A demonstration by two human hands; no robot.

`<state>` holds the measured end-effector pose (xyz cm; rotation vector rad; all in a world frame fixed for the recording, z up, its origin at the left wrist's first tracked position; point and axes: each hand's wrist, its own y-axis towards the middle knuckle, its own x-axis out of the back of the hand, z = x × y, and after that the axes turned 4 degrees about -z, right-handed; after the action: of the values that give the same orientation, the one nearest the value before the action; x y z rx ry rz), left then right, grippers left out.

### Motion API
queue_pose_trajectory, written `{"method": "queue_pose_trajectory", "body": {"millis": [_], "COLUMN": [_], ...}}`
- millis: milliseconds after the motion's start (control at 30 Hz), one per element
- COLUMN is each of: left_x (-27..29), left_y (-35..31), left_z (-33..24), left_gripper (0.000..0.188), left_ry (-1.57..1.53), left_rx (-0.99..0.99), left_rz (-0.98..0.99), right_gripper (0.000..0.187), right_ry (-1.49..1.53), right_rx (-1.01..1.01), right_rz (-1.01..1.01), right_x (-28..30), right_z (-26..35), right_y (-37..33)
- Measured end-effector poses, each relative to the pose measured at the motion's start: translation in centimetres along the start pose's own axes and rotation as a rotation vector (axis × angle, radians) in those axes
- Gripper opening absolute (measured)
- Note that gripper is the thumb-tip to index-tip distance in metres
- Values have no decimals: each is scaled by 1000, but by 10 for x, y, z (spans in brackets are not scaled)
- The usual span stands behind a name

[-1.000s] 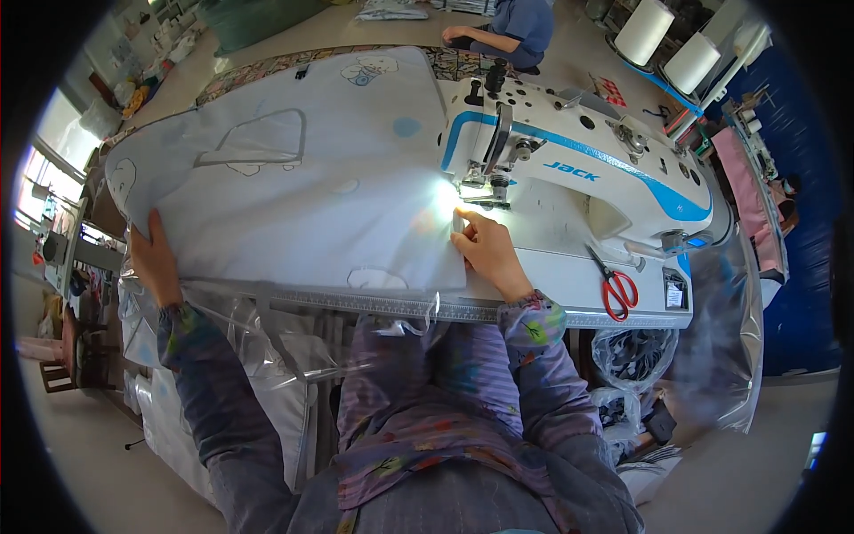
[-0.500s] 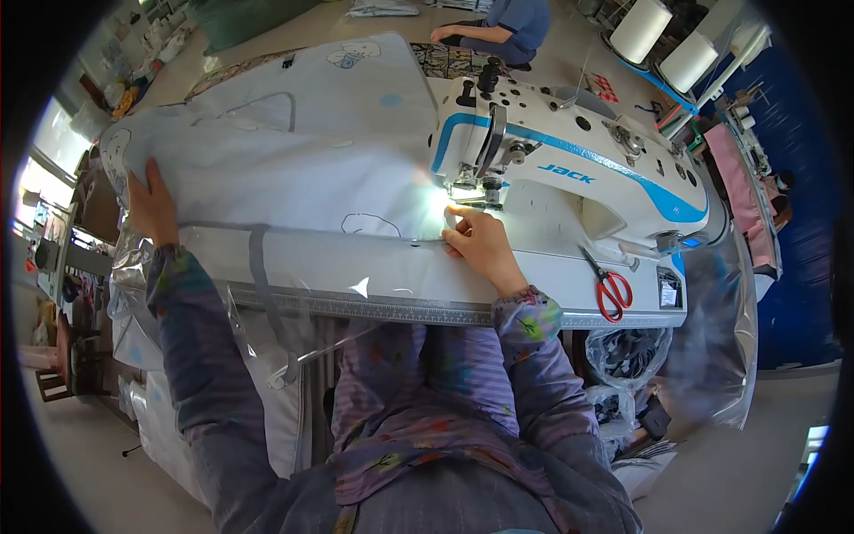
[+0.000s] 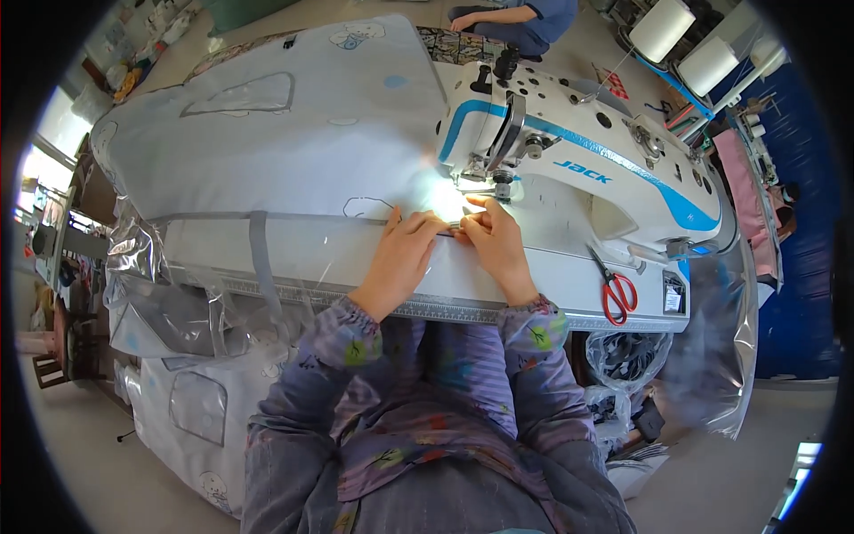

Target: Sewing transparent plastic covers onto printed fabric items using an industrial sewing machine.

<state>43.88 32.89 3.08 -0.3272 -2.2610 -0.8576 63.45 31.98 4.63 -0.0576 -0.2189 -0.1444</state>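
A large pale grey-white fabric piece (image 3: 258,165) with printed cartoon shapes and a grey-edged window lies across the sewing machine's bed. Its near edge, with a grey trim strip (image 3: 260,249), runs toward the lit needle area of the white and blue sewing machine (image 3: 569,147). Just in front of the needle, my left hand (image 3: 400,260) pinches the fabric edge, its fingertips partly washed out by the lamp. Close beside it, my right hand (image 3: 500,251) grips the same edge between thumb and fingers. The needle tip is lost in glare.
Red-handled scissors (image 3: 616,292) lie on the machine table right of my right hand. Clear plastic sheeting (image 3: 213,311) and more printed fabric (image 3: 191,445) hang at the left. White thread cones (image 3: 663,31) stand at the back right. A person (image 3: 525,22) crouches beyond the table.
My left hand has left the fabric's far left side and come right, to the edge beside my right hand. The view has shifted slightly; the right hand stays by the needle.
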Motion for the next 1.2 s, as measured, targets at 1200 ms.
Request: {"method": "queue_pose_trajectory", "body": {"millis": [1200], "left_x": [91], "left_y": [-88], "left_z": [-52], "left_gripper": [15], "left_ry": [451], "left_rx": [245], "left_rz": [223], "right_gripper": [28], "right_ry": [354], "right_rx": [-333], "right_rz": [444], "right_x": [11], "right_z": [6], "right_y": [-114]}}
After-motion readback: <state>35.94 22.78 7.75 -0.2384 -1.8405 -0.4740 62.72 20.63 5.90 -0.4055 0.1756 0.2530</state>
